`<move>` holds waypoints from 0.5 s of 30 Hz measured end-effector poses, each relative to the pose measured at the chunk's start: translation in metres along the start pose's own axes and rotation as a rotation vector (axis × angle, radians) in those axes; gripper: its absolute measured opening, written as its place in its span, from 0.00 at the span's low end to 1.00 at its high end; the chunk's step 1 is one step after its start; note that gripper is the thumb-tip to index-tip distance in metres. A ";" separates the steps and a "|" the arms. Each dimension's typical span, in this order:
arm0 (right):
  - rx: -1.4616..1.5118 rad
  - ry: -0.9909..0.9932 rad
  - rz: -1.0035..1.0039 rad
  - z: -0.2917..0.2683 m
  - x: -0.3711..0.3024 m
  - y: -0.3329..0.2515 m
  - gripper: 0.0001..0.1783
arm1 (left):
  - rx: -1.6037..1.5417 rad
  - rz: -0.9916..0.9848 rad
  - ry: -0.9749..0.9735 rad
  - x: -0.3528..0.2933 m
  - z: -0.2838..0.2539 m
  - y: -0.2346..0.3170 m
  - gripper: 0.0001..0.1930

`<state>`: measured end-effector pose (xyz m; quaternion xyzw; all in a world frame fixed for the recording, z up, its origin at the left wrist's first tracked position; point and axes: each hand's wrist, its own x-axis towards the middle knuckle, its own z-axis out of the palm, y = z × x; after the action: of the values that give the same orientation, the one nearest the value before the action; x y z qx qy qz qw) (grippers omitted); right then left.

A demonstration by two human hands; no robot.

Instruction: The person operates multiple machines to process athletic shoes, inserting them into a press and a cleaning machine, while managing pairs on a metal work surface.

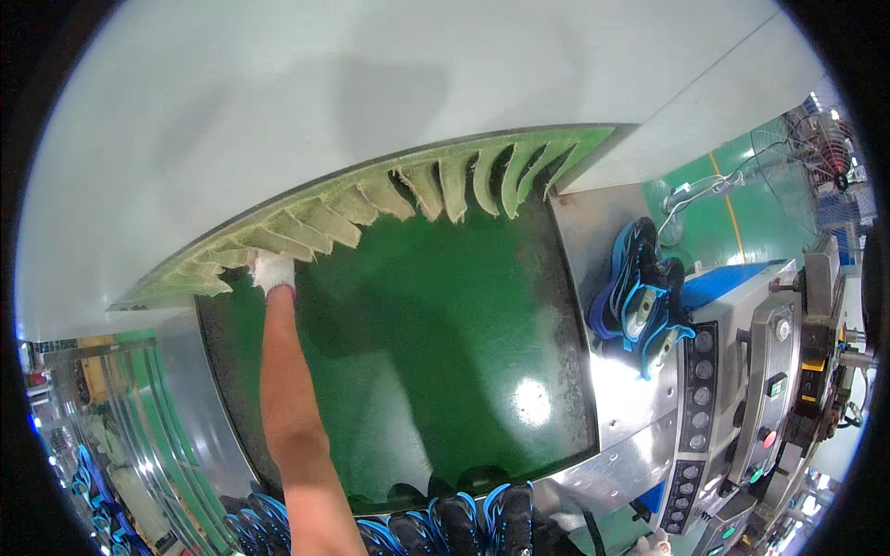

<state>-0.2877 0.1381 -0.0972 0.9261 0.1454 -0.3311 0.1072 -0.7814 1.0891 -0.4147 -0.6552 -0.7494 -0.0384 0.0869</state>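
One hand clearly in view: left hand (273, 271), white glove, bare forearm (295, 408) stretched away from the body. It's right at the pale green strips (454, 190); fingertips hidden there, so can't tell if it's open, closed or gripping anything. Strips hang in a ragged, curling row off the lower edge of the white housing (389, 93), starting left of the left hand and running well to its right.

Dark green surface (445, 343) spreads right of the hand and back toward the body, dark border, metal edging. Small pale thing (660, 543) at lower edge, well right of the forearm: may be right hand, can't confirm, state unreadable.

Shoes, black with blue trim: shoe pair (640, 296) well right of the left hand, on the metal tabletop (640, 394). Shoe row (454, 524) nearer the body, beside the forearm. Control panel (774, 347) farther right, past the pair. Metal rails (171, 408) left of the forearm.
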 end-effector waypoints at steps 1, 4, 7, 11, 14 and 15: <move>-0.038 -0.037 0.041 0.001 0.001 -0.002 0.27 | -0.301 0.085 0.028 -0.006 -0.001 -0.014 0.30; -0.051 -0.074 0.063 -0.003 -0.006 -0.027 0.30 | -0.261 0.193 -0.027 -0.033 -0.020 -0.011 0.21; -0.003 0.010 -0.037 0.002 -0.006 -0.034 0.34 | -0.431 0.078 0.090 -0.103 -0.131 0.041 0.20; 0.183 0.061 -0.181 0.017 0.012 -0.040 0.34 | -0.536 0.292 -0.071 -0.181 -0.266 0.056 0.26; 0.223 0.022 -0.245 0.005 0.014 -0.052 0.42 | -0.534 0.450 -0.048 -0.249 -0.320 0.061 0.15; 0.286 -0.018 -0.242 -0.012 0.006 -0.074 0.42 | -0.495 0.528 -0.090 -0.275 -0.326 0.062 0.13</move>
<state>-0.3017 0.2122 -0.0994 0.9048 0.2060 -0.3670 -0.0649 -0.6596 0.7740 -0.1478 -0.8285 -0.5253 -0.1661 -0.1005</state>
